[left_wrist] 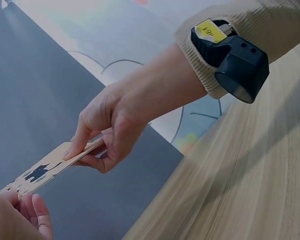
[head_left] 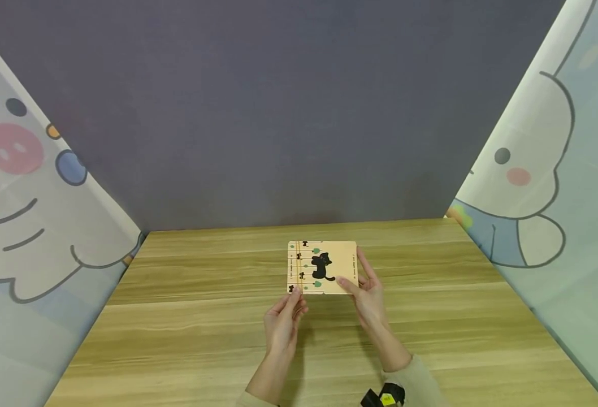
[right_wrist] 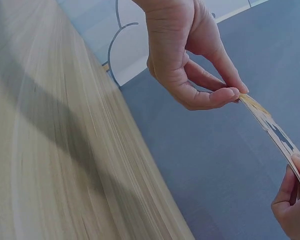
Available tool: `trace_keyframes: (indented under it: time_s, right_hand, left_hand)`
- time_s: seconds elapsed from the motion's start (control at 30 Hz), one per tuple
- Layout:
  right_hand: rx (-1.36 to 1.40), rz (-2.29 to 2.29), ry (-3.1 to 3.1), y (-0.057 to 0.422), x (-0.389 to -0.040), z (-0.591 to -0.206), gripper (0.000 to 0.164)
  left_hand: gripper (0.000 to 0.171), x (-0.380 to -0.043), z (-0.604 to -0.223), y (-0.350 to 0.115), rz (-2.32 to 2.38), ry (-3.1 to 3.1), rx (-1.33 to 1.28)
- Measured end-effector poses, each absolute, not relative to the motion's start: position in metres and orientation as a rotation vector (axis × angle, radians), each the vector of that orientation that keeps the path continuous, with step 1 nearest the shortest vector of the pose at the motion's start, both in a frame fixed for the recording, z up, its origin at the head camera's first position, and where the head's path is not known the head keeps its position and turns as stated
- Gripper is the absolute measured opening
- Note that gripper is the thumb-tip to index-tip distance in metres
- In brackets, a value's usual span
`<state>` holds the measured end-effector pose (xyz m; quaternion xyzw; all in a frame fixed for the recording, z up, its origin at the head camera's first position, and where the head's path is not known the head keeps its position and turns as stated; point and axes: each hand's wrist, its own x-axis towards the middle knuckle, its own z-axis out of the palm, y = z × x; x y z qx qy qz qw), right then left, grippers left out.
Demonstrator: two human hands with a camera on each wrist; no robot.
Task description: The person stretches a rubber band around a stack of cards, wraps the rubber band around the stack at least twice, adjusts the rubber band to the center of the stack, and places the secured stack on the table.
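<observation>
A cream booklet or card stack (head_left: 347, 263), printed with a black cat and small green trees, is held up above the table; its exact kind cannot be told. A thin yellow-orange rubber band (head_left: 299, 264) runs across its left end. With fingertips and thumb, my left hand (head_left: 282, 325) pinches the band at the lower left edge. My right hand (head_left: 372, 299) grips the right end, thumb on the printed face and fingers behind. In the right wrist view, the left hand (right_wrist: 182, 60) pinches one corner and the layered edge of the booklet (right_wrist: 272, 132) shows.
A wood-grain table (head_left: 177, 316) lies below both hands. Behind it rises a dark grey panel (head_left: 299, 113). Cartoon-printed cloths hang at the left (head_left: 19, 226) and right (head_left: 573, 226). A black camera (left_wrist: 242, 67) is strapped over the right sleeve.
</observation>
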<state>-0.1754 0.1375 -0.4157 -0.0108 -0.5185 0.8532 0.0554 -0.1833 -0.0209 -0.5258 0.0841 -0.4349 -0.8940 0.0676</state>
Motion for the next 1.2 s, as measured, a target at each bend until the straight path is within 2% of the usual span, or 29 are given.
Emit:
trace_keyframes:
  time_s: [0.1, 0.23, 0.33, 0.43, 0.53, 0.63, 0.77, 0.83, 1.03, 1.2]
  right_hand:
    - [-0.028, 2.582, -1.585, 0.136, -0.176, -0.416, 0.077]
    - [-0.021, 2.568, -1.612, 0.133, -0.177, -0.417, 0.077]
    - [-0.019, 2.559, -1.639, 0.131, -0.177, -0.417, 0.077]
    - [-0.026, 2.549, -1.656, 0.132, -0.177, -0.415, 0.077]
    - [-0.019, 2.547, -1.667, 0.133, -0.177, -0.414, 0.077]
    - [-0.001, 2.557, -1.660, 0.134, -0.178, -0.412, 0.077]
    - [0.008, 2.570, -1.644, 0.135, -0.178, -0.413, 0.078]
    - [-0.001, 2.566, -1.647, 0.135, -0.178, -0.413, 0.078]
    - [-0.018, 2.557, -1.681, 0.134, -0.177, -0.417, 0.077]
    - [-0.009, 2.564, -1.678, 0.134, -0.177, -0.418, 0.077]
  left_hand:
    - [0.028, -0.172, -0.502, -0.018, -2.685, -1.339, 0.266]
    - [0.018, -0.145, -0.442, -0.012, -2.702, -1.388, 0.287]
    - [0.013, -0.138, -0.426, -0.011, -2.753, -1.360, 0.336]
    - [0.015, -0.139, -0.425, -0.012, -2.772, -1.354, 0.377]
    - [0.027, -0.146, -0.438, -0.012, -2.725, -1.410, 0.386]
    - [0.033, -0.162, -0.476, -0.014, -2.663, -1.439, 0.335]
    - [0.027, -0.180, -0.520, -0.016, -2.643, -1.395, 0.265]
    - [0.026, -0.176, -0.512, -0.015, -2.647, -1.392, 0.273]
    - [0.016, -0.146, -0.442, -0.009, -2.737, -1.379, 0.325]
    - [0.014, -0.141, -0.428, -0.010, -2.789, -1.394, 0.377]
